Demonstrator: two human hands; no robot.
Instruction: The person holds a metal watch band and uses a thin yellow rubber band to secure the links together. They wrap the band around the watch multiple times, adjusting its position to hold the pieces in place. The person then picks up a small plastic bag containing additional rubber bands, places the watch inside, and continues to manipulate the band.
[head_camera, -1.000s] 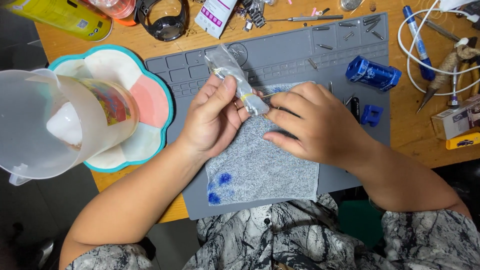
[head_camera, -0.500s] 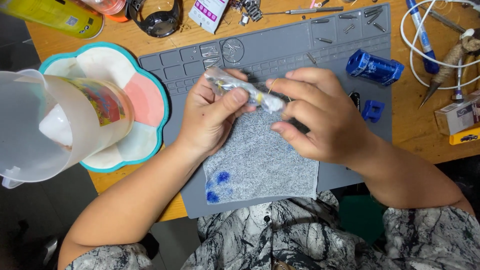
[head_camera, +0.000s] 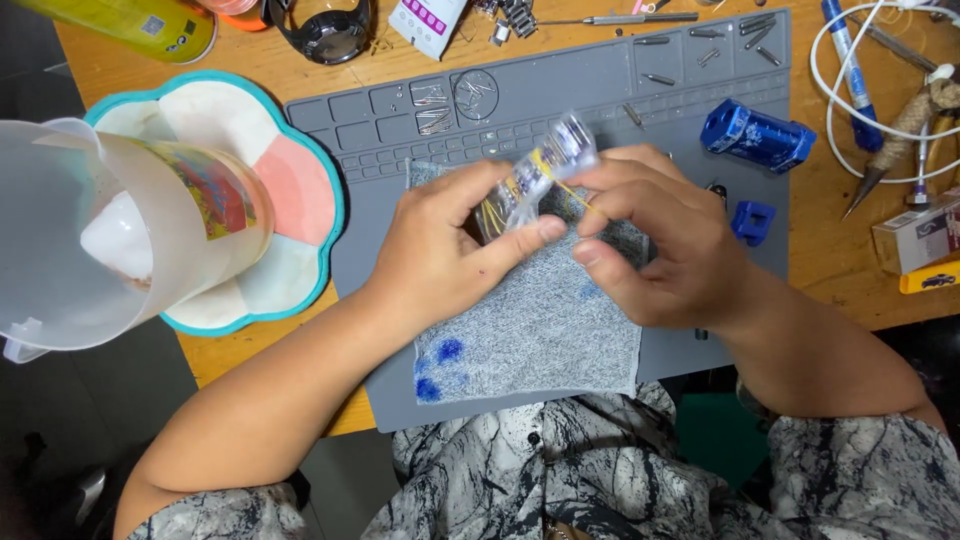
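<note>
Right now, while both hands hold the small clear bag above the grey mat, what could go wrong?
1. The small clear bag is pinched between the left hand and right hand; if it opens suddenly, its small contents may scatter over the grey cloth and the grey mat.
2. The left forearm lies close to the clear plastic jug on the flower-shaped tray; a wide elbow movement might knock it.

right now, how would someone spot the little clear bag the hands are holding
Start at the big grey work mat on the wooden desk, then the speckled grey cloth lying on it. Above the cloth, the left hand and right hand pinch a small clear plastic bag between them. It alone is see-through, with yellow strands inside.
</note>
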